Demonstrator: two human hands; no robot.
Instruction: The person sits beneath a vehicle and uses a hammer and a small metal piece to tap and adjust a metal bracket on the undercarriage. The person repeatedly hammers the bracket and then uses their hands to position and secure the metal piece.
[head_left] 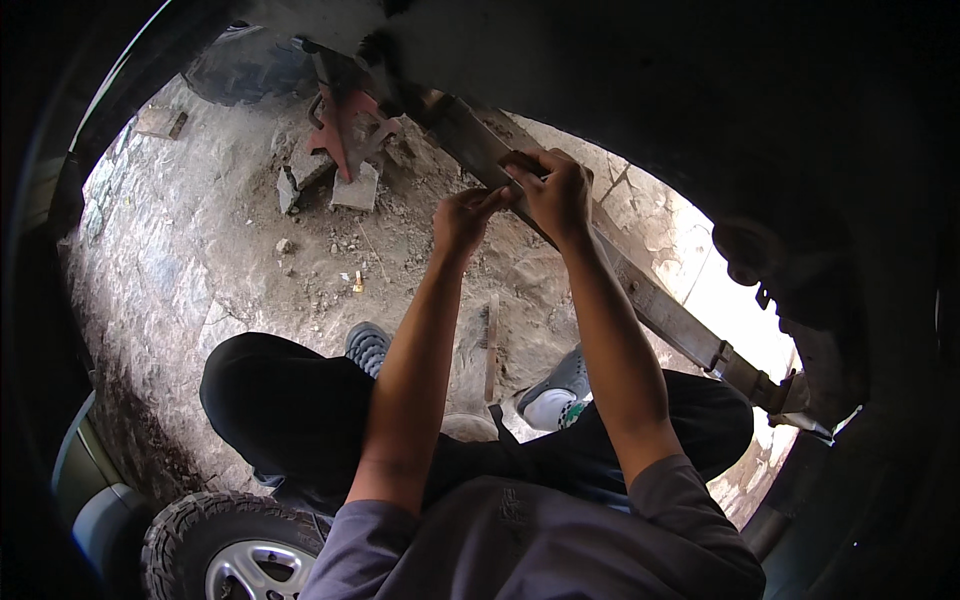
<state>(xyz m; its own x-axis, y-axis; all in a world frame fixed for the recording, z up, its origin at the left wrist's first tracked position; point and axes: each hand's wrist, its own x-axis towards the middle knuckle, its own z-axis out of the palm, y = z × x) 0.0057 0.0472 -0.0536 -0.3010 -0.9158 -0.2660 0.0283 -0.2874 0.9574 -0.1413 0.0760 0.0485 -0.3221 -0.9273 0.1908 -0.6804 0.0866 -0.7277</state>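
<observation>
A long flat metal bar, which looks like a vehicle's leaf spring, runs slantwise from upper left to lower right. Both hands meet at its upper middle. My right hand is closed, its fingers curled at a small dark piece against the bar; what the piece is cannot be made out. Just left of it, my left hand has its fingers pressed together at the bar's near edge. Whatever lies between those fingertips is hidden. Dark vehicle underbody hangs over the bar.
A red metal jack stand stands on the ground beyond my hands, with concrete blocks by it. A wooden block lies at far left. A wheel with tyre is at lower left. A thin strip lies between my feet.
</observation>
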